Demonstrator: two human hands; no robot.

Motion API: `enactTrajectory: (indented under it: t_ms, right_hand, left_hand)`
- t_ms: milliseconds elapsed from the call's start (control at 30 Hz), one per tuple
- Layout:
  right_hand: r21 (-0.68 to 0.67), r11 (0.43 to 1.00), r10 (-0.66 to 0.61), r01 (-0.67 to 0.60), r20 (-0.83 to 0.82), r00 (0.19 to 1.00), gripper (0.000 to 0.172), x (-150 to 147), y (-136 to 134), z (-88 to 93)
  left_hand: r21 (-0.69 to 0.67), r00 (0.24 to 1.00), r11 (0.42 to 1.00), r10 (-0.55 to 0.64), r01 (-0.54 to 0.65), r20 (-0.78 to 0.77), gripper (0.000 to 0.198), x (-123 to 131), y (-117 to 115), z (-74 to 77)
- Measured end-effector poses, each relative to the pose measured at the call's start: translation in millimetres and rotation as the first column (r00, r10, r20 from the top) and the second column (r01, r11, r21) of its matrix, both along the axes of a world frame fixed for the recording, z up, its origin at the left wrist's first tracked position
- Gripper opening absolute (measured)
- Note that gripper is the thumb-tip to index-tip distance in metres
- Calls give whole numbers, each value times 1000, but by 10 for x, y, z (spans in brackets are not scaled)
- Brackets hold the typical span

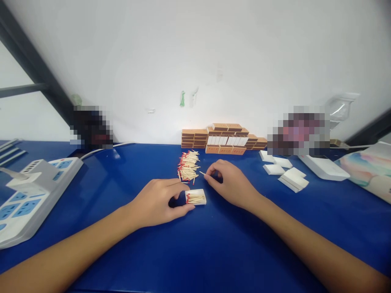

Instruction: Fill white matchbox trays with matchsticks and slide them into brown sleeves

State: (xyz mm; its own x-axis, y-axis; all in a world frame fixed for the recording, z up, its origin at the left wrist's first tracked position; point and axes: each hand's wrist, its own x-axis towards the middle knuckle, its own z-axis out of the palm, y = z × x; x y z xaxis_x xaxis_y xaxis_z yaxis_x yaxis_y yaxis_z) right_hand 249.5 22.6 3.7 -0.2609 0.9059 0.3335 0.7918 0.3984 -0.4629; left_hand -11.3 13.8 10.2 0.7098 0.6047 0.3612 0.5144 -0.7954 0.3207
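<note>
Between the thumb and fingers of my left hand point(161, 203) sits a small white matchbox tray point(205, 197) with several red-tipped matches point(195, 199) lying in it. My right hand point(227, 179) pinches a single match point(202, 173) by one end, just right of a loose heap of matches point(188, 165). The heap lies on the blue table behind the tray, most red heads toward the left. One stray match point(184, 182) rests at the heap's near edge, close to my left fingertips.
Stacked brown matchboxes point(226, 150) stand against the wall behind the heap. Several white trays point(273, 169) lie at the right, near a white box point(325, 167) and a patterned object point(369, 169). A power strip point(33, 203) with a plugged-in adapter occupies the left side.
</note>
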Motion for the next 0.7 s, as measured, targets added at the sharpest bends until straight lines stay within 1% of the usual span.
enactTrajectory:
  t_ms: [100, 200, 233, 333, 400, 467, 533, 700]
  right_hand:
    - [-6, 1000, 30, -30, -14, 999, 10, 21, -26, 25]
    - [-7, 998, 68, -68, -38, 997, 10, 8, -45, 11]
    - [-8, 996, 86, -87, -43, 995, 14, 1, -52, 5]
    - [-9, 991, 131, -131, -2, 991, 34, -17, -82, 8]
    - [-25, 990, 143, -142, 56, 988, 40, -25, -104, 32]
    - [-46, 989, 147, -143, 98, 984, 38, -29, -123, 62]
    - [-64, 988, 144, -138, 105, 984, 35, -31, -136, 84]
    - [-79, 993, 95, -92, 28, 995, 19, -33, -145, 92]
  left_hand:
    - [3, 1000, 1000, 16, -16, 0, 28, 4, 2, -4]
    - [10, 1000, 1000, 13, -13, 0, 27, 5, 0, -9]
    - [13, 1000, 1000, 10, -10, 2, 27, 5, 0, -11]
    - [16, 1000, 1000, 4, -4, 7, 27, 2, 3, -17]
    - [15, 1000, 1000, 1, -1, 9, 27, 1, 7, -20]
    - [14, 1000, 1000, 1, -1, 9, 27, 0, 11, -20]
    - [9, 1000, 1000, 4, -4, 6, 26, 0, 12, -18]
    - [2, 1000, 1000, 4, -4, 0, 26, -3, 5, -9]
